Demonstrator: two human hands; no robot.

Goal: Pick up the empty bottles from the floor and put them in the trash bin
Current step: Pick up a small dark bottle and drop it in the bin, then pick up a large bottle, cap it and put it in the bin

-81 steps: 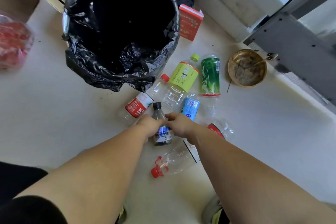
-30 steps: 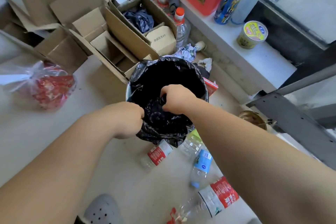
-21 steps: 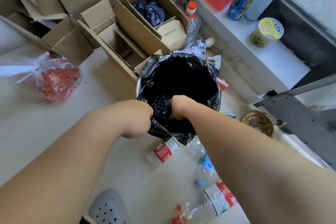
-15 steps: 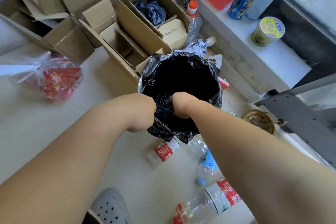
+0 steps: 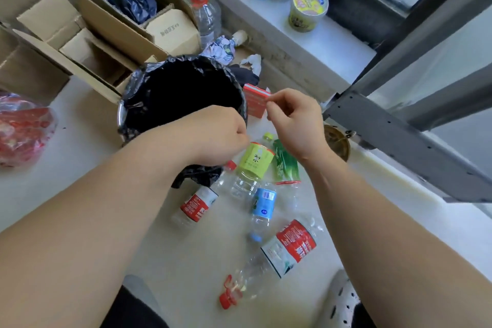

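My right hand [image 5: 295, 122] hangs in the air just past the bin's rim, fingers loosely curled with thumb and forefinger nearly pinched, holding nothing. My left hand [image 5: 215, 136] is curled into a loose fist over the near edge of the trash bin [image 5: 127, 114]; I cannot tell whether anything is in it, though no bottle shows.

Five empties lie on the floor below and toward me. Nearest my right hand is the yellow-green bottle [image 5: 254, 161], directly beneath the gap between my hands, cap pointing away from me, its long axis tilted slightly right. The green bottle [image 5: 286, 165] lies just beside it, roughly parallel, under my right wrist. The blue-label bottle [image 5: 263, 205], the small red-label bottle [image 5: 198, 206] and the big red-label bottle [image 5: 288, 247] lie closer to my feet. I judge the right hand best placed: straight down, gripping across the body.
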